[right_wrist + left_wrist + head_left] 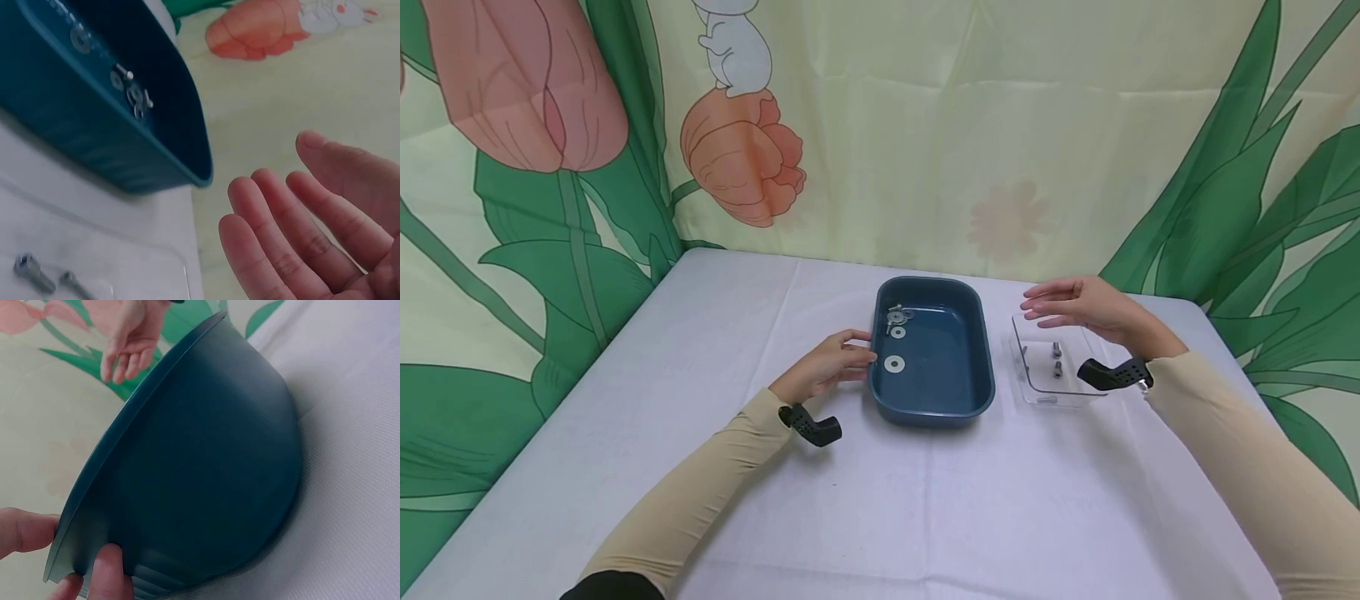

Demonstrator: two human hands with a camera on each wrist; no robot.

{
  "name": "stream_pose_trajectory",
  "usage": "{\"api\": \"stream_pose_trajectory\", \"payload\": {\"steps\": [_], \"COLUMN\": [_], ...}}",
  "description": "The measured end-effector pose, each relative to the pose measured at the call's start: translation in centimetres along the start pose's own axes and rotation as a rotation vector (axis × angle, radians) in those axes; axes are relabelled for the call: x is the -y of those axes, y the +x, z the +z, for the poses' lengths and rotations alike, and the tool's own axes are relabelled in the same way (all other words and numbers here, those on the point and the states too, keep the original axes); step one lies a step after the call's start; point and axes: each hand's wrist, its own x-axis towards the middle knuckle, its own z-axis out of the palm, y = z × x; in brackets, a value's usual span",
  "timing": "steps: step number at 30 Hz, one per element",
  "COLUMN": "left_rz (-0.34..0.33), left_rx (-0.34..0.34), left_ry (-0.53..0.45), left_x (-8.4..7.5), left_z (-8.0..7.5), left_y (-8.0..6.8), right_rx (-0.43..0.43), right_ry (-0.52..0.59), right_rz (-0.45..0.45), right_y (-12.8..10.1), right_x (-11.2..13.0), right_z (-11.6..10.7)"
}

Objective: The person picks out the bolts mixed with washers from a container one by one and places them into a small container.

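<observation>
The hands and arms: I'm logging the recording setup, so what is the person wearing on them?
Both arms are in long, close-fitting beige sleeves reaching the wrists. Each wrist carries a small black perforated curved mount, the other at the right wrist. The left hand and right hand are bare, with no gloves.

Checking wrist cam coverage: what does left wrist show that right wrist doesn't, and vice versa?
Left wrist only: the outer wall of the blue tub, with the left hand pinching its rim, thumb one side, a fingertip on the wall. The right hand shows small in the background.

Right wrist only: washers and a bolt inside the tub, two bolts in the clear tray, and the right hand open, holding nothing.

Both: the blue tub, the white tablecloth, the floral backdrop.
</observation>
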Motion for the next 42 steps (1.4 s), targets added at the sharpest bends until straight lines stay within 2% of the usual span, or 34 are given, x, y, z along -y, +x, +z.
{"api": "stream_pose_trajectory", "payload": {"steps": [4,7,15,20,30,42], "left_rz": [-0.003,-0.008,-0.015,-0.021,-0.028,-0.033], "left_rx": [0.002,0.002,-0.012,-0.013,-0.021,-0.028], "left_ry": [0.000,0.003,0.003,0.001,0.012,0.024], "left_x": [0.0,0.0,0.1,0.0,-0.1,0.0], "left_z": [0.0,0.0,0.1,0.1,0.3,0.2], "left_y": [-0.1,0.0,0.3,0.2,0.3,0.4], "right_rx": [-0.019,-0.029,-0.003,0.009,0.006,0.024], "right_ry": [0.027,0.001,-0.017,-0.028,-0.118,-0.111], "right_rz": [0.045,0.069,0.109,0.117,0.112,0.121], "right_y": [1.4,2.3,4.8,6.1,7.9,9.3], "right_x": [0.9,1.6,2.6,2.7,2.5,2.6], "right_z": [1.3,2.3,4.6,5.7,7.5,9.3]}}
